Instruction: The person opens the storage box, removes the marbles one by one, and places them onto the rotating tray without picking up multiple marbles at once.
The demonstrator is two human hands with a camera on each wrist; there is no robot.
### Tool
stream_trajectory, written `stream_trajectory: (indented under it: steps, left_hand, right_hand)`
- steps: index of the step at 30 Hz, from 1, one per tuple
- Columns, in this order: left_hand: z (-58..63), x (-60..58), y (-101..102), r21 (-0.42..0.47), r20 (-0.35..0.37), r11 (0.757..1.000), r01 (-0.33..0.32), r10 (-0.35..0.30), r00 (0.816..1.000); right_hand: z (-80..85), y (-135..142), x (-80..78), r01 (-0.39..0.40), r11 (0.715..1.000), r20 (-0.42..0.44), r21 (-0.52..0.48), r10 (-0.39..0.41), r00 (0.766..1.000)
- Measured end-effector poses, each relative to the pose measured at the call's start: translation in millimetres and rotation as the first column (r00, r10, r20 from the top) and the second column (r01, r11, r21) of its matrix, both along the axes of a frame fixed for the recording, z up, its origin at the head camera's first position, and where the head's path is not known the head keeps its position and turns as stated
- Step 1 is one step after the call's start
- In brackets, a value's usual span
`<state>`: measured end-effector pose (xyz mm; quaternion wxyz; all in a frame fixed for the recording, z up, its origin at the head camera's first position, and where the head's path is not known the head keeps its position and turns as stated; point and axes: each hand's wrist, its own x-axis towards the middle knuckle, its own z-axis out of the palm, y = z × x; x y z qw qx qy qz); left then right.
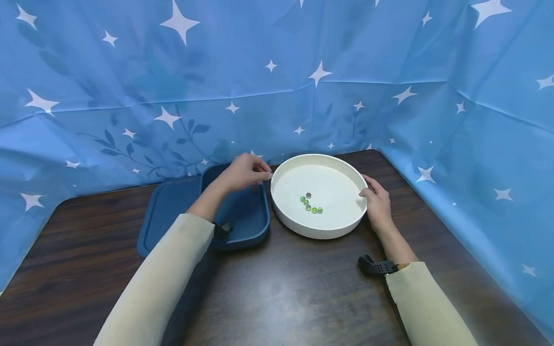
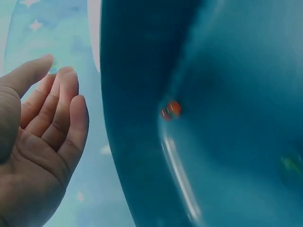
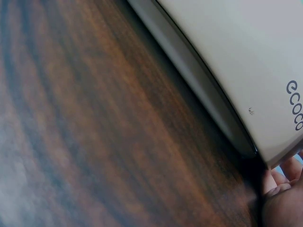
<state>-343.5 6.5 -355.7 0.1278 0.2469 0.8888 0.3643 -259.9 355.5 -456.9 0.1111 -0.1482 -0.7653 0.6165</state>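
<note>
My left hand (image 1: 245,172) is at the left rim of a round white tray (image 1: 319,232), above the right edge of a dark blue bin (image 1: 262,233). Between its thumb and fingertips it pinches a small clear marble (image 2: 54,66), mostly hidden by the fingers. Inside the bin, orange-red marbles (image 2: 174,109) lie against the wall, and a green one (image 2: 289,163) shows blurred. Several green marbles (image 1: 314,210) and a darker marble (image 1: 308,195) rest on the tray's floor. My right hand (image 1: 377,202) grips the tray's right rim, thumb inside and fingers outside.
A flat blue lid-like panel (image 1: 166,202) lies left of the bin on the dark wooden table (image 1: 277,288). A blue star-patterned curtain (image 1: 242,57) hangs behind and along the right side. Dark bands (image 1: 376,267) sit on the wrists.
</note>
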Motion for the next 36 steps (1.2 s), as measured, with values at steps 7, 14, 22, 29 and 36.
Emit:
stream_trajectory:
  steps: [7, 14, 22, 29, 36]
  left_hand:
    - [-4.2, 2.7, 41.1, -0.019, 0.057, 0.999, 0.028, -0.027, 0.998]
    - [-5.2, 6.9, 71.5, -0.071, 0.086, 0.996, 0.057, -0.050, 0.995]
    - [1.7, 12.4, 85.9, -0.082, 0.099, 0.995, 0.049, -0.040, 0.994]
    - [5.0, 16.9, 93.2, -0.123, 0.122, 0.992, 0.038, -0.023, 0.992]
    - [-3.1, 11.2, 104.8, -0.245, 0.157, 0.969, 0.027, 0.012, 0.988]
  right_hand:
    - [0.1, -0.2, 0.8, 0.014, 1.000, 0.003, -0.010, -0.014, 1.000]
    - [-1.1, 0.0, 1.5, 0.009, 1.000, -0.005, -0.012, -0.009, 1.000]
    - [-1.6, 1.4, -0.2, 0.003, 1.000, -0.025, -0.013, -0.003, 1.000]
    - [-2.3, 1.9, -0.3, 0.012, 1.000, -0.010, -0.009, -0.012, 1.000]
    - [-0.8, 0.3, 0.5, 0.005, 1.000, -0.012, 0.000, -0.005, 1.000]
